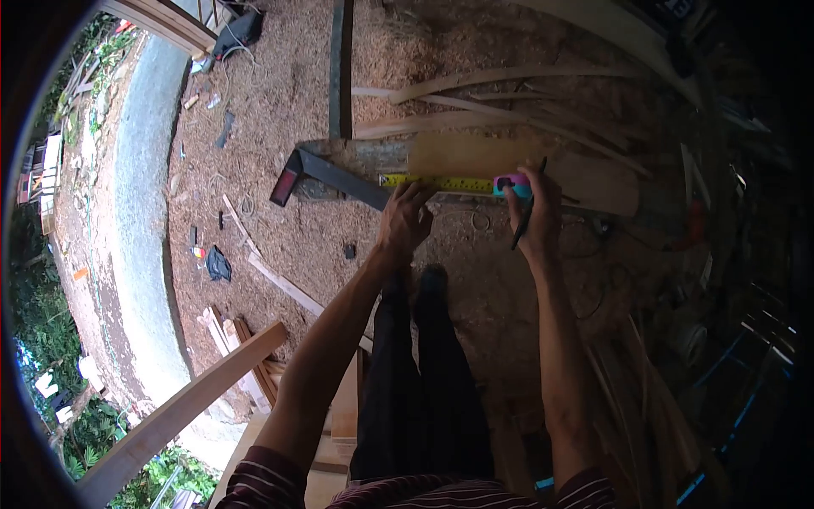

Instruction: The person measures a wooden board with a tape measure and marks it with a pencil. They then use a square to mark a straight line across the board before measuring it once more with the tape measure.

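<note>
A yellow tape measure blade (458, 182) is pulled out along the near edge of a pale wooden board (475, 154). My left hand (405, 222) has its fingers closed at the blade near its free end. In my right hand (540, 220) is the pink and teal tape measure case (511, 186), gripped with the thumb on top. A dark, thin stick like a pencil (527, 216) also sits between the right fingers. Left of my left hand lies a square (339, 176) with a dark blade and a reddish stock, its blade end close to my fingers.
The board rests on a weathered beam (373, 157) over ground strewn with shavings. Behind it lie long curved wood strips (509, 78) and a dark upright bar (341, 68). A long plank (186, 407) and stacked lumber (242, 356) stand at lower left, near a concrete edge (148, 195).
</note>
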{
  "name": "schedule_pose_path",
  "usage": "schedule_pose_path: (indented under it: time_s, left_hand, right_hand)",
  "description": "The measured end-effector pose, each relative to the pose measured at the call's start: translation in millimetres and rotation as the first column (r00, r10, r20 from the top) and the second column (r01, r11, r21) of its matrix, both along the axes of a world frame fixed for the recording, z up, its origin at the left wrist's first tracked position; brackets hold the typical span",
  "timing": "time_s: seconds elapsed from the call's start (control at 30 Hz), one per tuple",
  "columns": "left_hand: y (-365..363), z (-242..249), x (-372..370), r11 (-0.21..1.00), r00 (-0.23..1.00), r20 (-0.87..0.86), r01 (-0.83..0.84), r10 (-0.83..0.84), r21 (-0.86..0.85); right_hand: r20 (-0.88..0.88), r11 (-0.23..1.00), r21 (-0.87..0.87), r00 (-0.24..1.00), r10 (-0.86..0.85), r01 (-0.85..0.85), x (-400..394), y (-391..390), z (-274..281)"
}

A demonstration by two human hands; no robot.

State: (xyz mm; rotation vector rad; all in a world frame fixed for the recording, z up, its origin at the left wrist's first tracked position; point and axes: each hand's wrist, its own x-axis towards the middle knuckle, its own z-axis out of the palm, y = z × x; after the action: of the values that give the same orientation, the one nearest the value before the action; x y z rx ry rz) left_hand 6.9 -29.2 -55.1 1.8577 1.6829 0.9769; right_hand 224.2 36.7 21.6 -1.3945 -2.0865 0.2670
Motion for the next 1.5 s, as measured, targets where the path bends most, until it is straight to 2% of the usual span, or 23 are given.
schedule_pose_path:
  time_s: [0.03, 0.1, 0.17, 0.2, 0.3, 0.4, 0.47, 0.53, 0.57, 0.6, 0.67, 0.7, 0.73, 0.8, 0.87, 0.9, 0.97, 1.07, 1.13, 1.2, 1.27, 1.43, 1.5]
  left_hand:
    - [-1, 2, -3, 0.999, 1.000, -0.009, 0.006, -0.006, 0.035]
    - [-4, 3, -10, 0.998, 0.998, -0.007, 0.067, -0.067, -0.007]
    - [-7, -3, -18, 0.996, 0.995, 0.068, 0.073, -0.069, -0.051]
    - [-5, 7, -22, 0.997, 0.999, 0.002, 0.049, -0.049, -0.062]
    - [-2, 10, -34, 0.971, 0.967, -0.117, -0.232, 0.225, -0.053]
    - [5, -18, -52, 0.909, 0.901, -0.132, -0.418, 0.414, -0.001]
    - [8, -30, -62, 0.863, 0.939, 0.041, -0.296, 0.341, -0.408]
    - [14, -47, -66, 0.857, 0.923, 0.132, -0.273, 0.361, -0.438]
    - [20, -39, -62, 0.744, 0.868, 0.149, -0.304, 0.474, -0.595]
    - [27, -36, -61, 0.744, 0.864, 0.155, -0.305, 0.478, -0.595]
    - [22, -36, -57, 0.745, 0.860, 0.230, -0.227, 0.455, -0.627]
    - [23, -41, -53, 0.750, 0.773, 0.381, -0.178, 0.507, -0.636]
    - [14, -46, -50, 0.735, 0.772, 0.369, -0.181, 0.518, -0.653]
    - [28, -30, -41, 0.778, 0.847, 0.297, -0.195, 0.440, -0.598]
    - [31, -37, -33, 0.773, 0.862, 0.217, -0.265, 0.458, -0.577]
    - [29, -41, -31, 0.760, 0.832, 0.259, -0.263, 0.491, -0.595]
    - [24, -43, -27, 0.746, 0.801, 0.294, -0.260, 0.521, -0.613]
    - [33, -35, -19, 0.774, 0.850, 0.171, -0.345, 0.497, -0.531]
    - [34, -32, -10, 0.768, 0.882, -0.039, -0.430, 0.470, -0.475]
    - [33, -14, 0, 0.763, 0.859, 0.030, -0.436, 0.510, -0.477]
    - [32, 3, 10, 0.762, 0.834, 0.100, -0.438, 0.542, -0.476]
    - [47, -15, 44, 0.945, 0.956, 0.146, -0.214, 0.254, -0.247]
    - [62, 3, 60, 0.922, 0.930, 0.224, -0.210, 0.291, -0.325]
  right_hand:
    - [-0.009, 0.999, 0.035, 1.000, -0.006, 0.006, 9, 4, -2]
    - [-0.064, 0.963, -0.251, 0.994, 0.088, -0.102, 24, 10, -19]
    - [-0.048, 0.935, -0.344, 0.996, 0.076, -0.088, 26, 11, -13]
    - [-0.029, 0.925, -0.369, 0.996, 0.079, -0.084, 24, 13, -14]
    - [0.068, 0.936, -0.349, 0.995, 0.078, -0.050, 23, 15, -30]
    - [-0.005, 0.943, -0.332, 0.999, 0.032, -0.032, 18, 22, -52]
    - [-0.080, 0.931, -0.364, 0.996, -0.030, -0.002, 14, 28, -61]
    - [-0.056, 0.904, -0.428, 0.997, -0.052, 0.023, 11, 30, -63]
    - [-0.031, 0.864, -0.500, 0.997, -0.077, 0.051, 6, 35, -57]
    - [-0.026, 0.866, -0.498, 0.997, -0.071, 0.049, 4, 42, -52]
    - [0.169, 0.820, -0.563, 0.985, -0.009, 0.104, 1, 42, -41]
    - [0.170, 0.812, -0.577, 0.985, 0.008, 0.093, 1, 40, -45]
    - [0.108, 0.852, -0.522, 0.994, 0.021, 0.039, 4, 36, -48]
    - [0.046, 0.891, -0.453, 0.999, 0.029, -0.005, 11, 41, -79]
    - [-0.261, 0.721, -0.688, 0.954, -0.144, -0.079, 22, 40, -128]
    - [-0.255, 0.717, -0.693, 0.955, -0.152, -0.071, 20, 39, -108]
    - [0.051, 0.851, -0.524, 0.995, 0.084, -0.045, 15, 36, -72]
    - [-0.113, 0.836, -0.534, 0.991, 0.072, -0.122, 33, 34, -155]
    - [-0.036, 0.862, -0.503, 0.999, 0.040, -0.053, 19, 34, -101]
    - [0.036, 0.886, -0.464, 0.999, 0.011, 0.007, 10, 38, -77]
    - [-0.065, 0.865, -0.501, 0.998, -0.011, -0.023, 12, 35, -79]
    - [-0.223, 0.878, -0.471, 0.975, -0.021, -0.089, -2, 35, -61]
    - [-0.233, 0.896, -0.440, 0.971, -0.056, -0.054, -8, 46, -51]
